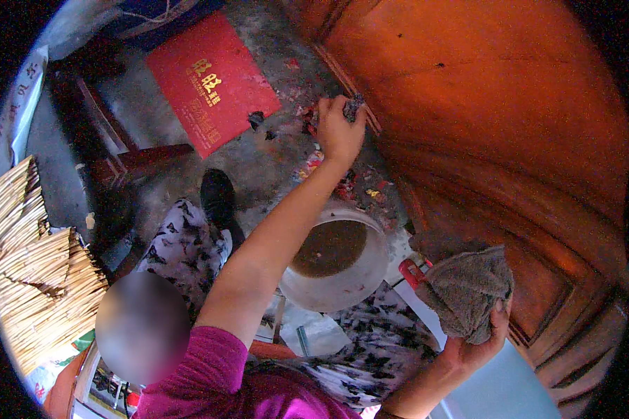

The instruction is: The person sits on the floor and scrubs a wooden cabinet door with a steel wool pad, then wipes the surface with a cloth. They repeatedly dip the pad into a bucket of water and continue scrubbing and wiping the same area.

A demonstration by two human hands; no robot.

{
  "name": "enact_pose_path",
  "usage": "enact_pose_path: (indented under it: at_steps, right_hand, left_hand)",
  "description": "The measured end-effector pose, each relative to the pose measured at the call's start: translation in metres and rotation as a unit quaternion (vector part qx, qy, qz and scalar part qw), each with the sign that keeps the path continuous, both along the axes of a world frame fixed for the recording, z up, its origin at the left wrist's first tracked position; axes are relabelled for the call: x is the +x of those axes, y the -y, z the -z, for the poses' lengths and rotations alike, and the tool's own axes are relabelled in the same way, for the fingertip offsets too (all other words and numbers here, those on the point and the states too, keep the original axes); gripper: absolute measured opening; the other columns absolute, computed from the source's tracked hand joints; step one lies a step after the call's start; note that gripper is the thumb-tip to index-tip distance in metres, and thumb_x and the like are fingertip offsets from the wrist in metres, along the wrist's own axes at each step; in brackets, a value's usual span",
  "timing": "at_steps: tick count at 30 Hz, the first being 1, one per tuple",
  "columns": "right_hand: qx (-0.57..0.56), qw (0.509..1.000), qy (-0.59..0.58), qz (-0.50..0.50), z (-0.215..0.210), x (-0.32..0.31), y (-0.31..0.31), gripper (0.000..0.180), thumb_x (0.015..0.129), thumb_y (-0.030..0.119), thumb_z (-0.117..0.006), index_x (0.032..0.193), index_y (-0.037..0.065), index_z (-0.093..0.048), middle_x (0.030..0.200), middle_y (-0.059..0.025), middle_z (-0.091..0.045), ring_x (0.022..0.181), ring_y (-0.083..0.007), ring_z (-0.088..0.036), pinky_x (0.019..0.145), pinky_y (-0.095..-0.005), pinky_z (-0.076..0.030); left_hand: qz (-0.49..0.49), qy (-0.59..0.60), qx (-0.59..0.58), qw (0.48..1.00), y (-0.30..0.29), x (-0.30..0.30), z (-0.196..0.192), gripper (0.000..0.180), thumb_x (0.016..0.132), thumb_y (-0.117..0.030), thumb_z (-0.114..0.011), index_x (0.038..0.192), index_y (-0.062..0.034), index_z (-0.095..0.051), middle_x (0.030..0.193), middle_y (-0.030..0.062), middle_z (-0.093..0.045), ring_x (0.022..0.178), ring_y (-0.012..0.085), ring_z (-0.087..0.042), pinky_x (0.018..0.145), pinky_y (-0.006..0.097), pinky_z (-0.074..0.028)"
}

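Observation:
My left hand [342, 130] reaches forward across the middle, its fingers closed round a dark crumpled wad [353, 107] against the lower edge of an orange-brown wooden panel [482, 91]. What the wad is made of is too small to tell. At the lower right, my right hand [476, 342] grips a grey-brown cloth [468, 293], bunched and hanging over the fingers. Between my arms stands a white bucket [381, 262] of murky brown water, partly covered by my left forearm. Beside the cloth a small red object [412, 271] shows; its kind is unclear.
A red flat box or sheet with gold print [189, 63] lies on the grey floor [262, 181], near dark and colourful scraps [374, 192]. Dark wooden furniture legs [147, 162] stand left. Bundled straw [28, 272] is at the far left. A pale blue surface [496, 387] lies lower right.

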State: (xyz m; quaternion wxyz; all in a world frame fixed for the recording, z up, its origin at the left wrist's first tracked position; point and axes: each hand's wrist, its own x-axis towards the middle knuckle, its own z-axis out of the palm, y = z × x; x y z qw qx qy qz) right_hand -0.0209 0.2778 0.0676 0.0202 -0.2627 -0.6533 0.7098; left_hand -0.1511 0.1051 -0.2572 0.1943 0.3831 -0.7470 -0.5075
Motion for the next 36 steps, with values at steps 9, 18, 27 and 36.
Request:
enact_pose_path:
  at_steps: [9,18,27,36]
  right_hand:
    - [0.024,1.000,-0.002,-0.007,0.003,0.002,-0.004,0.062,0.083,0.020,-0.059,0.140,0.001,-0.044,0.136,-0.0196,-0.052,0.124,-0.0375,-0.052,0.105,-0.0544,-0.043]
    - [0.003,0.999,0.007,-0.054,0.000,-0.005,0.015,0.064,0.078,0.021,-0.064,0.136,-0.001,-0.046,0.131,-0.0204,-0.055,0.120,-0.0365,-0.055,0.103,-0.0521,-0.045]
    - [0.040,0.999,0.009,-0.019,0.003,-0.001,0.020,0.066,0.076,0.022,-0.065,0.135,-0.002,-0.047,0.129,-0.0202,-0.056,0.119,-0.0361,-0.056,0.103,-0.0516,-0.046]
    - [0.012,0.997,0.014,-0.069,0.007,0.001,0.016,0.066,0.078,0.019,-0.063,0.138,-0.001,-0.044,0.132,-0.0212,-0.054,0.121,-0.0376,-0.055,0.104,-0.0525,-0.044]
  left_hand:
    - [-0.153,-0.039,0.190,0.969,0.079,-0.061,-0.015,0.035,0.083,-0.021,-0.074,0.101,0.0058,-0.062,0.101,0.0220,-0.068,0.092,0.0362,-0.065,0.084,0.043,-0.049]
    - [-0.097,0.034,0.074,0.992,0.050,-0.034,0.018,0.043,0.079,-0.025,-0.076,0.109,0.0042,-0.065,0.102,0.0226,-0.069,0.095,0.0394,-0.067,0.085,0.044,-0.051]
    - [-0.105,0.068,0.223,0.967,0.115,-0.072,-0.012,0.048,0.078,-0.026,-0.078,0.109,0.0081,-0.064,0.111,0.0250,-0.068,0.105,0.0384,-0.066,0.090,0.043,-0.051]
    - [-0.069,0.048,0.367,0.926,0.020,-0.032,0.007,0.048,0.076,-0.026,-0.081,0.106,0.0068,-0.063,0.104,0.0250,-0.068,0.096,0.0335,-0.066,0.082,0.042,-0.049]
